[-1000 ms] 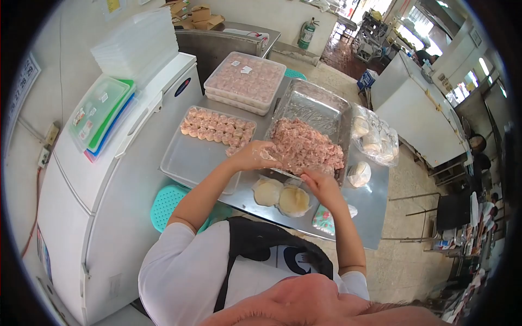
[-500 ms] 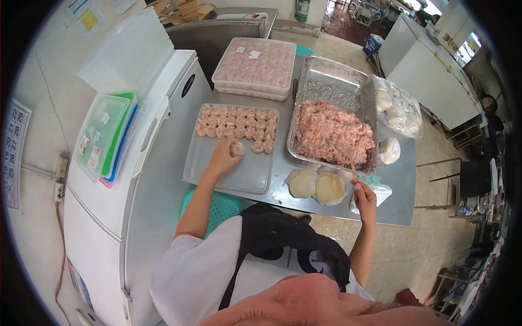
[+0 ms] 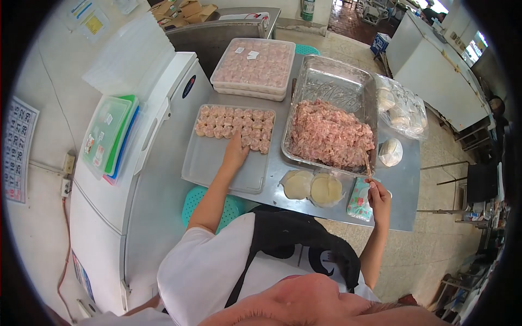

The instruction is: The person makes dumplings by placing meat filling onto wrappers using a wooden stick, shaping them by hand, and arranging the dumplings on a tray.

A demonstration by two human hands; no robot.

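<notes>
1. Progress: filled dumplings (image 3: 235,122) occupy the far part of the tray (image 3: 209,168); rows stop short of its near side. Ground meat (image 3: 329,133) remains in the metal pan (image 3: 356,65), with wrappers (image 3: 326,189) beside it on the worktop (image 3: 399,206).
2. Left hand (image 3: 235,154): at the nearest dumplings; grip cannot be told.
3. Right hand (image 3: 379,200): pinching a thin tool (image 3: 368,168) at the pan's near edge.
4. Writing: calendar (image 3: 17,152) shows "22", "29"; box labels (image 3: 253,55) and freezer badge (image 3: 188,86) illegible.

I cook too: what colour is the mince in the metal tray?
The coarse minced meat is pale pink; the head view shows it best.
</notes>
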